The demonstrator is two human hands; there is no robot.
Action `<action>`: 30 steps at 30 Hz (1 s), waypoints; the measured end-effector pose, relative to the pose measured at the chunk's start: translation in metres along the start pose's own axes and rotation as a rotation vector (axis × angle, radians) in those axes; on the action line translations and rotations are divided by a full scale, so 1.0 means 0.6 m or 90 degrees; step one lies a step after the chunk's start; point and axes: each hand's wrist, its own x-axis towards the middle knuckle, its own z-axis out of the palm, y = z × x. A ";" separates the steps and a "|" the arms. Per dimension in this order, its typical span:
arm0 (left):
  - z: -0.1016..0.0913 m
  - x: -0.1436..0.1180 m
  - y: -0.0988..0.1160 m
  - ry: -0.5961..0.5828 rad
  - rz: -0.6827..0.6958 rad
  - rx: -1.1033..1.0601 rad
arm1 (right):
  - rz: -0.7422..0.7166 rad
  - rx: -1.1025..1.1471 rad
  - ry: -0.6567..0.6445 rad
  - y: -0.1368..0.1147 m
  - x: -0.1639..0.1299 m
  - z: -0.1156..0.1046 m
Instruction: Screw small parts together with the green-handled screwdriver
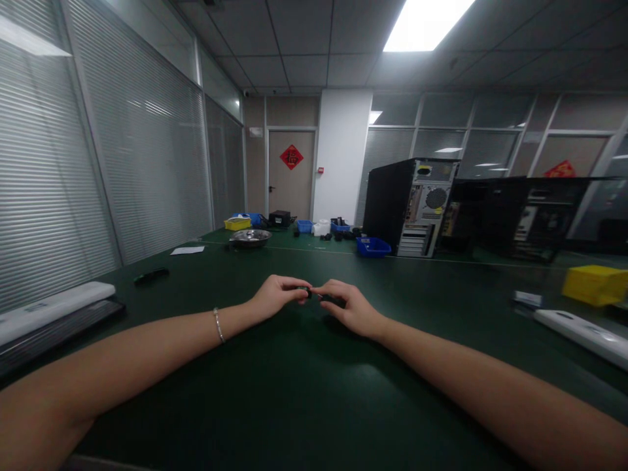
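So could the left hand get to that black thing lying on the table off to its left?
Probably yes: the left hand has bare green table between it and the black object, though it now pinches a small dark part.

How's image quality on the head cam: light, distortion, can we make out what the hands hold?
Head view: dim overall, ceiling panel blown out; wide-angle stretch bends the forearms and blinds at the edges; left hand and right hand pinch a small dark part, too small and soft to identify.
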 end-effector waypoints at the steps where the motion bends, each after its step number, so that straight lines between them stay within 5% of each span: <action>1: 0.000 0.000 0.001 -0.001 -0.008 -0.009 | -0.002 0.002 0.001 0.000 0.000 0.000; 13: -0.004 0.005 -0.001 -0.013 0.003 0.060 | 0.005 -0.036 0.031 -0.002 -0.001 -0.001; 21: 0.006 0.004 0.004 -0.210 0.064 0.248 | 0.018 -0.047 0.066 0.002 -0.007 -0.005; 30: 0.020 -0.004 0.025 -0.238 0.170 0.390 | 0.011 -0.042 0.073 0.006 -0.007 -0.004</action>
